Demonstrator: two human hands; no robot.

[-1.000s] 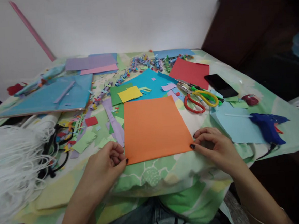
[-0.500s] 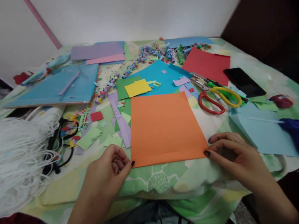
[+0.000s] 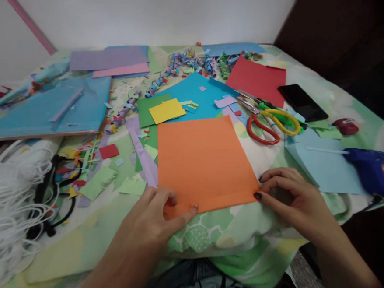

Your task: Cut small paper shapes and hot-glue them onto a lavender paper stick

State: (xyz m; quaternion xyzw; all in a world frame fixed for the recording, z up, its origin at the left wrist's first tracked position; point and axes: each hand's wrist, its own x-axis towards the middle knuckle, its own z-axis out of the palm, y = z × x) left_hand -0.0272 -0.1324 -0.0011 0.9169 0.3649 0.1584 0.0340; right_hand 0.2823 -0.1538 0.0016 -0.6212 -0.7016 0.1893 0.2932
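Note:
An orange paper sheet (image 3: 203, 160) lies flat near the table's front edge, with a narrow fold along its near side. My left hand (image 3: 157, 216) rests over the sheet's near left corner, its thumb on the folded edge and its curled fingers on the paper. At the near right corner, my right hand (image 3: 288, 198) pinches the sheet between thumb and fingers. Beyond the sheet are a yellow piece (image 3: 167, 111), a green piece (image 3: 145, 113) and a larger blue sheet (image 3: 188, 89).
Scissors with red and yellow handles (image 3: 265, 125), a phone (image 3: 302, 102), a red sheet (image 3: 256, 80) and a blue glue gun (image 3: 371, 171) are on the right. White cord (image 3: 12, 209), black cable and paper scraps lie left.
My left hand has slid right along the near edge of the orange sheet, its thumb now away from the corner. My right hand keeps its corner. The view has shifted a little right.

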